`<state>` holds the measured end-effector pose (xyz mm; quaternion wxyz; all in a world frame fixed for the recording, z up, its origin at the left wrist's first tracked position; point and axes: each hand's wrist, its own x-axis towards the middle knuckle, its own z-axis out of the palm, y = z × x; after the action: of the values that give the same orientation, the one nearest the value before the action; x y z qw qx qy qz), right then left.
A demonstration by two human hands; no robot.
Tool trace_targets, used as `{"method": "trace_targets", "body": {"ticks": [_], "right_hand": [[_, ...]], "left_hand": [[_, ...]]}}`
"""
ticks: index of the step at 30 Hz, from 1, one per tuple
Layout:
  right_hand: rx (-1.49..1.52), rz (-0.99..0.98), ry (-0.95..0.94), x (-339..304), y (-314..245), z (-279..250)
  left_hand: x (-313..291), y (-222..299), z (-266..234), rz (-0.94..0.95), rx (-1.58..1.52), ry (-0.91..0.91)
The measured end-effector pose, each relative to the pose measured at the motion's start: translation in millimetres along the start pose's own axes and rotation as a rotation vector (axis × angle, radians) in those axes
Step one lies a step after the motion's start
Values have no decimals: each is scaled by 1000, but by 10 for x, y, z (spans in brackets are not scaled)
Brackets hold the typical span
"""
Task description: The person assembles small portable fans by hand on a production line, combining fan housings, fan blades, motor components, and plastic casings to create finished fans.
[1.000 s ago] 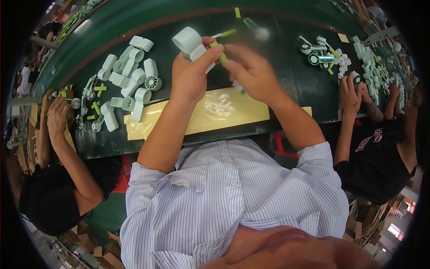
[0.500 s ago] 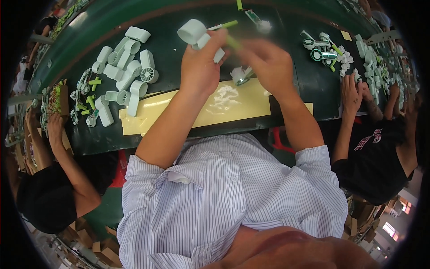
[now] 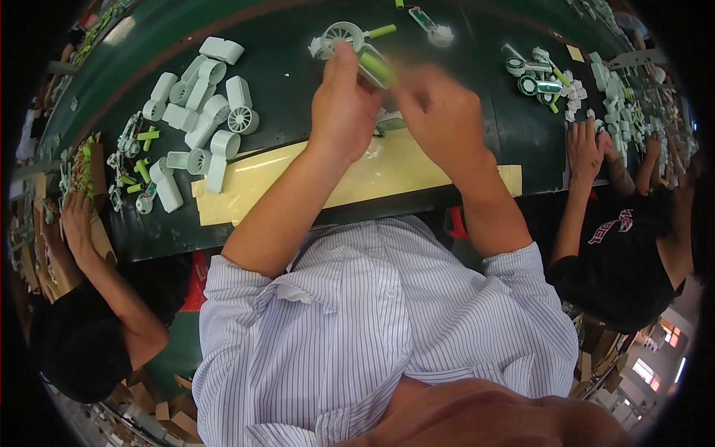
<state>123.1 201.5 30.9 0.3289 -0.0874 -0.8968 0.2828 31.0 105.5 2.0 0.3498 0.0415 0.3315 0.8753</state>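
Observation:
My left hand (image 3: pixel 342 112) grips a pale mint handheld-fan housing (image 3: pixel 342 35), its round slatted head tipped up above the thumb. A lime-green cylinder (image 3: pixel 377 67), which looks like a battery, lies along the open handle part. My right hand (image 3: pixel 443 108) is close to that cylinder's near end; its fingertips are smeared by motion, so their grip is unclear. Behind the housing another lime-green cylinder (image 3: pixel 382 31) sticks out to the right. Below and between my hands sits a partly hidden small part (image 3: pixel 391 121) in white and green.
Several mint fan housings (image 3: pixel 221 112) are heaped at left, beside loose green cylinders and small parts. A yellow sheet (image 3: pixel 283 179) runs along the near table edge. Fan motor parts (image 3: pixel 540 83) lie at right, and a circuit board (image 3: pixel 421 18) at the back. Co-workers sit on both sides.
The housing in my left hand has turned, so its slatted face and the green cylinder in the handle now show. My right hand remains close by, still blurred.

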Motion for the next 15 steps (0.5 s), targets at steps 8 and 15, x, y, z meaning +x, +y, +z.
{"method": "trace_targets", "body": {"ticks": [8, 15], "right_hand": [[28, 106, -86, 142, -57, -29], [213, 304, -471, 350, 84, -307]], "left_hand": [[-85, -36, -17, 104, 363, -13], [-37, -12, -75, 192, 401, -57]]}}
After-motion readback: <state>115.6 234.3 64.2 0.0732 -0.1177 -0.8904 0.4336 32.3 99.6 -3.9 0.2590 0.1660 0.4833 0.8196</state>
